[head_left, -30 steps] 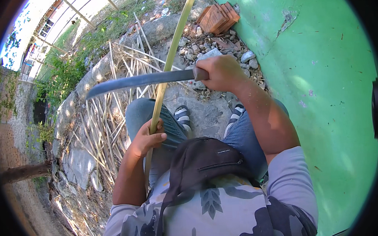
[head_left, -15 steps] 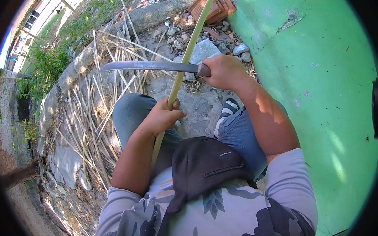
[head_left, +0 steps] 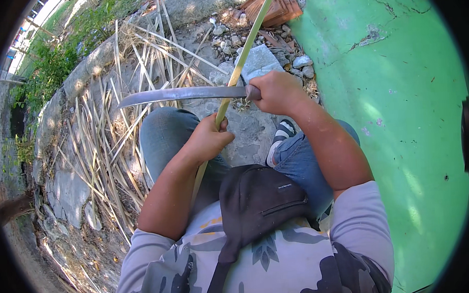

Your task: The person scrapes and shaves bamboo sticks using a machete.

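Observation:
My left hand (head_left: 212, 136) is closed round a pale yellow-green bamboo strip (head_left: 248, 45), which slants up and away to the right. The strip's lower end runs back under my left forearm toward my lap. In my right hand (head_left: 278, 92) is the dark handle of a machete (head_left: 183, 94), its long, slightly curved blade pointing left. Near its handle end the blade crosses the strip a little above my left hand, apparently against it. Both my knees are bent, with a sandalled foot (head_left: 282, 137) between them and the green surface.
Many thin split strips (head_left: 108, 146) lie heaped on the ground at the left. Rubble with a pale stone block (head_left: 259, 61) and stacked terracotta tiles (head_left: 279, 9) lies ahead. A green painted surface (head_left: 393, 115) fills the right. A black bag (head_left: 262, 197) rests against my front.
The machete and my right hand have shifted slightly nearer along the strip, and the blade's tip sits lower. My left hand keeps its grip. The whole view has turned a little.

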Tool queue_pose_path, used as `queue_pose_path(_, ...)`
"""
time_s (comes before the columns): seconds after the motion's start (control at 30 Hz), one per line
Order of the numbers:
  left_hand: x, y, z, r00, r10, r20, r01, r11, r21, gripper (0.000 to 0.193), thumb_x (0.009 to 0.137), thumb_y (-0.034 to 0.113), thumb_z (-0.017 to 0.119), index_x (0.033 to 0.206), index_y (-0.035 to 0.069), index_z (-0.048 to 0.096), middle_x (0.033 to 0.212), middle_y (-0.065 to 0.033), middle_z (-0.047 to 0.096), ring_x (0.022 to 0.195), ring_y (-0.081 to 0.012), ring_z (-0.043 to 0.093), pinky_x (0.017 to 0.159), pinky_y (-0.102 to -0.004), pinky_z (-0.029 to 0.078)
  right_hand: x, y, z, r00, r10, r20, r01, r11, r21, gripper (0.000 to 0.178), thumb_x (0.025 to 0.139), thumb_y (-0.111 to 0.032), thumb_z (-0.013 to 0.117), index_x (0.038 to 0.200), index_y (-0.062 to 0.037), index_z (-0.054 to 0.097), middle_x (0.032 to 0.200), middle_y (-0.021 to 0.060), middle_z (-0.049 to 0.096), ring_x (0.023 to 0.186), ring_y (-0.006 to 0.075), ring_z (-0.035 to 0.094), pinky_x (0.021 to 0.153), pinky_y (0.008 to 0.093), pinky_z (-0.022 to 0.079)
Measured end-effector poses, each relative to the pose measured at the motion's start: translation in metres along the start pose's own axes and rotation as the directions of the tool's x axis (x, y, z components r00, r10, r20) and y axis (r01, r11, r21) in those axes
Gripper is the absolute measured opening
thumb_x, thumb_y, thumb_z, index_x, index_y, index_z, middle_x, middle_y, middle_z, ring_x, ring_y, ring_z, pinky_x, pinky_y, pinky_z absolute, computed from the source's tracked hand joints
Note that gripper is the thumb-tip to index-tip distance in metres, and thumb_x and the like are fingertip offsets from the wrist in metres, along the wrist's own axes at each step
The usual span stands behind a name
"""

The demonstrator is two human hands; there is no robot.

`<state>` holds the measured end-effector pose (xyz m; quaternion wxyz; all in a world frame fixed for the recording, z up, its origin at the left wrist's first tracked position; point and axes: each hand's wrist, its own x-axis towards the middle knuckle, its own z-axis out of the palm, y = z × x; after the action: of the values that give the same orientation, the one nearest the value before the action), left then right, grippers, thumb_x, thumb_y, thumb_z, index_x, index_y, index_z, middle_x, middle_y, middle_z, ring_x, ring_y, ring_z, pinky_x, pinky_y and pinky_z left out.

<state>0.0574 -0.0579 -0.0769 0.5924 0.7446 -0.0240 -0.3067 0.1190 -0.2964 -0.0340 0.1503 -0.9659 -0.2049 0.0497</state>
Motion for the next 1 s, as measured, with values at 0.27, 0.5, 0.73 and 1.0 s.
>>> queue_pose_path(0.27,-0.002,0.015,0.004,0.999,-0.046,-0.021,0.046,0.999,0.026,0.026,0.078,0.006,0.068,0.088,0.009,0.044,0.07,0.0024,0.045,0.054,-0.0078,0.043,0.048,-0.0282,0.034,0.002,0.002,-0.004,0.983,0.131,0.128,-0.131,0.991,-0.008,0.02,0.075,-0.024,0.07,0.094,-0.017,0.074,0.088,0.0129,0.073,0.086,0.0333,0.071,0.077,0.0473,0.056)
queue_pose_path(0.5,-0.002,0.014,0.01,0.999,-0.016,-0.04,0.019,0.996,0.088,0.026,0.077,0.006,0.067,0.086,0.01,0.043,0.071,0.0031,0.044,0.061,-0.0073,0.042,0.052,-0.0275,0.035,-0.005,0.001,0.003,0.997,0.049,0.052,-0.048,0.999,-0.018,0.015,0.077,-0.024,0.071,0.089,-0.0149,0.071,0.079,0.0141,0.07,0.077,0.0372,0.068,0.069,0.0491,0.054)
queue_pose_path(0.73,0.0,0.014,0.009,0.999,-0.04,0.001,0.04,0.997,0.069,0.024,0.078,0.006,0.066,0.085,0.01,0.043,0.072,0.0036,0.043,0.06,-0.0072,0.041,0.052,-0.0275,0.035,-0.004,-0.013,-0.012,0.985,0.12,0.124,-0.116,0.992,-0.041,0.021,0.077,-0.02,0.067,0.096,-0.0189,0.074,0.09,0.0126,0.073,0.088,0.0329,0.071,0.08,0.0455,0.056)
queue_pose_path(1.0,0.002,0.012,0.006,0.998,-0.053,0.016,0.052,0.997,0.063,0.023,0.078,0.006,0.064,0.085,0.01,0.043,0.073,0.0038,0.044,0.063,-0.006,0.041,0.054,-0.0265,0.035,-0.002,0.015,-0.01,0.977,0.197,0.077,-0.201,0.979,0.043,0.023,0.076,-0.02,0.068,0.097,-0.02,0.075,0.091,0.011,0.073,0.088,0.0329,0.071,0.078,0.0452,0.056)
